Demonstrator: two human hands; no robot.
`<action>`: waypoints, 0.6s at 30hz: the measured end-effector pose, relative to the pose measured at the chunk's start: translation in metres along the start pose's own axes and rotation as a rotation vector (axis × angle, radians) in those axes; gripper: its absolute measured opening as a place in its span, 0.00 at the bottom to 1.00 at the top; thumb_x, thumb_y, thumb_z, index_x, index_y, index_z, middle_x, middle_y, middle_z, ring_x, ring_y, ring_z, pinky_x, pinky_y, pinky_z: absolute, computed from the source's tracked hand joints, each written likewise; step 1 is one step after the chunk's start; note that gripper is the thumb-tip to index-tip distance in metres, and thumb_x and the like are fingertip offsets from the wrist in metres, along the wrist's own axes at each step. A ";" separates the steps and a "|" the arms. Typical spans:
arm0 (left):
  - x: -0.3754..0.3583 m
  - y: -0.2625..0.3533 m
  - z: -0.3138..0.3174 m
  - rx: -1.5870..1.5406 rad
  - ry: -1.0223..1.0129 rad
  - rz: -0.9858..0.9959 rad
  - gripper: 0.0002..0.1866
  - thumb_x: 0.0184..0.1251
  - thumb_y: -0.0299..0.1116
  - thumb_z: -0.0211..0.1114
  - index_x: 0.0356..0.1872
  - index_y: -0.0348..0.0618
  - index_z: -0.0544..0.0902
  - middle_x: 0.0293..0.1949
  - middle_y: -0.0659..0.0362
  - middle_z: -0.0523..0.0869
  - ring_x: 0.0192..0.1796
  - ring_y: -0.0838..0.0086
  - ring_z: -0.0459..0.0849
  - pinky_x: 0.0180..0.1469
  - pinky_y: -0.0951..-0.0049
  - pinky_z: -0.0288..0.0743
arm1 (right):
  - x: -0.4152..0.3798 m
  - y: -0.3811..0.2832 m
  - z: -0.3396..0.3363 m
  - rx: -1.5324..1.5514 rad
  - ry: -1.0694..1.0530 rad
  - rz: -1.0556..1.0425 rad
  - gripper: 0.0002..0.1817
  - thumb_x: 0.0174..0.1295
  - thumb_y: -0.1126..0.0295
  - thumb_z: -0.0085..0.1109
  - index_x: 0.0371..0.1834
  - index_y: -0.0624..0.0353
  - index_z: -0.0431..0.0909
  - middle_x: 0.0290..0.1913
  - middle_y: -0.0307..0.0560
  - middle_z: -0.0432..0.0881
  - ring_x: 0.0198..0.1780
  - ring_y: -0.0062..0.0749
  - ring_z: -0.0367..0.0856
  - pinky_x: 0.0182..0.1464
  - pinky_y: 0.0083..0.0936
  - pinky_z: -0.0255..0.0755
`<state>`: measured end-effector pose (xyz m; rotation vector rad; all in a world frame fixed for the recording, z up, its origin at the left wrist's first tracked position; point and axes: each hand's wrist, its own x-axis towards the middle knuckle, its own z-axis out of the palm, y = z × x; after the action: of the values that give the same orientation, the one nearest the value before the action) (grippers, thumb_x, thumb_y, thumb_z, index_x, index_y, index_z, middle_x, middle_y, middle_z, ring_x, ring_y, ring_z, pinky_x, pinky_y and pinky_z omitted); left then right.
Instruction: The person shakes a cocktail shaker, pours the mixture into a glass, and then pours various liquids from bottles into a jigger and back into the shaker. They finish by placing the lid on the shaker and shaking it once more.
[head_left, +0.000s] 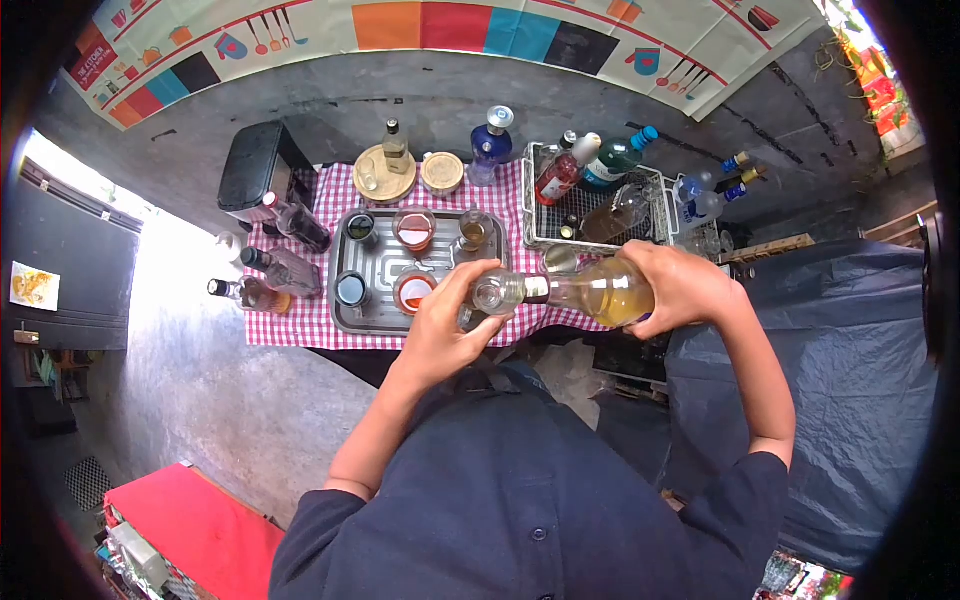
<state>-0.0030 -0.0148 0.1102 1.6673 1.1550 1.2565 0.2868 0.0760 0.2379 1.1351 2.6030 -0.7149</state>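
Observation:
My left hand [440,330] has its fingers closed around a small clear glass [494,294] near the tray's right front corner. My right hand [685,285] grips the body of a clear bottle [610,293] holding pale yellow liquid. The bottle lies nearly sideways, its neck pointing left at the glass; whether liquid is flowing cannot be made out. On the grey tray [386,326] stand two glasses of dark drink, one being a dark glass [351,290], two with red contents, including a red drink [414,230], and an amber glass [474,231].
A wire basket [528,200] full of bottles stands at right. Behind the tray are a blue bottle [491,148] and a round wooden board [372,190] with a small bottle. Several bottles, including a dark bottle [296,222], line the left of the checked cloth [280,328].

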 end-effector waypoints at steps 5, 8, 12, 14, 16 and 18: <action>0.001 0.002 0.002 0.031 0.000 0.005 0.32 0.52 0.21 0.75 0.62 0.38 0.78 0.57 0.53 0.85 0.56 0.64 0.85 0.55 0.67 0.82 | -0.002 -0.001 0.000 -0.013 0.002 -0.006 0.33 0.39 0.59 0.76 0.46 0.67 0.73 0.42 0.59 0.81 0.46 0.56 0.84 0.48 0.42 0.78; 0.000 0.000 0.004 0.000 -0.015 -0.018 0.31 0.52 0.20 0.74 0.62 0.38 0.78 0.57 0.53 0.84 0.56 0.64 0.85 0.56 0.67 0.82 | -0.003 -0.001 -0.001 -0.008 -0.011 0.007 0.33 0.39 0.59 0.76 0.46 0.67 0.73 0.42 0.59 0.81 0.46 0.56 0.84 0.48 0.42 0.78; -0.001 -0.005 0.006 -0.052 -0.027 -0.033 0.32 0.53 0.20 0.73 0.63 0.37 0.77 0.58 0.52 0.83 0.58 0.65 0.85 0.57 0.67 0.82 | -0.004 -0.004 -0.003 -0.026 -0.029 0.029 0.33 0.39 0.59 0.76 0.46 0.67 0.73 0.42 0.59 0.81 0.46 0.56 0.84 0.48 0.42 0.78; 0.000 -0.005 0.007 -0.040 -0.030 -0.016 0.32 0.53 0.20 0.73 0.63 0.36 0.76 0.58 0.51 0.83 0.59 0.65 0.84 0.58 0.66 0.82 | -0.005 -0.004 -0.004 -0.025 -0.031 0.030 0.33 0.39 0.59 0.76 0.47 0.67 0.73 0.42 0.59 0.81 0.46 0.56 0.84 0.48 0.42 0.78; 0.000 -0.004 0.006 -0.028 -0.036 -0.015 0.32 0.54 0.20 0.73 0.64 0.36 0.76 0.59 0.51 0.83 0.59 0.66 0.84 0.59 0.66 0.82 | -0.005 -0.004 -0.004 -0.019 -0.034 0.035 0.33 0.39 0.59 0.76 0.47 0.67 0.73 0.42 0.59 0.81 0.46 0.56 0.84 0.48 0.42 0.78; 0.001 0.000 0.005 -0.013 -0.046 -0.029 0.32 0.54 0.20 0.73 0.64 0.36 0.76 0.59 0.51 0.83 0.60 0.66 0.84 0.60 0.66 0.81 | -0.006 -0.003 -0.004 -0.021 -0.031 0.037 0.33 0.39 0.59 0.76 0.47 0.67 0.73 0.42 0.60 0.81 0.46 0.56 0.84 0.48 0.42 0.78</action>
<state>0.0019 -0.0141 0.1092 1.6553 1.1369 1.1988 0.2885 0.0724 0.2446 1.1542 2.5506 -0.6907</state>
